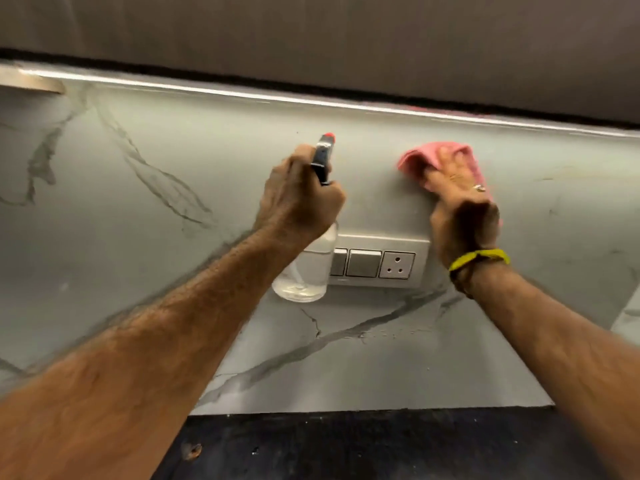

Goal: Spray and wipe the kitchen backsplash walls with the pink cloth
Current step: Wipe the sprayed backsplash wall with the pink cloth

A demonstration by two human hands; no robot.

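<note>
Both hands are up at the backsplash (214, 306). The left hand (301, 199) is wrapped round the neck of the spray bottle (304, 271), whose long axis runs from six up to twelve o'clock, nozzle aimed at the wall. At three o'clock from it, the right hand (460, 199) presses the pink cloth (419, 161) flat, fingers spread. The switch plate (381, 261) lies at seven o'clock from the cloth, probably best avoided when spraying.

2 hands (301, 195); 1 spray btl (304, 268); 1 pink cloth (433, 157); 1 switch plate (377, 261); 1 yellow wristband (479, 258)
</note>
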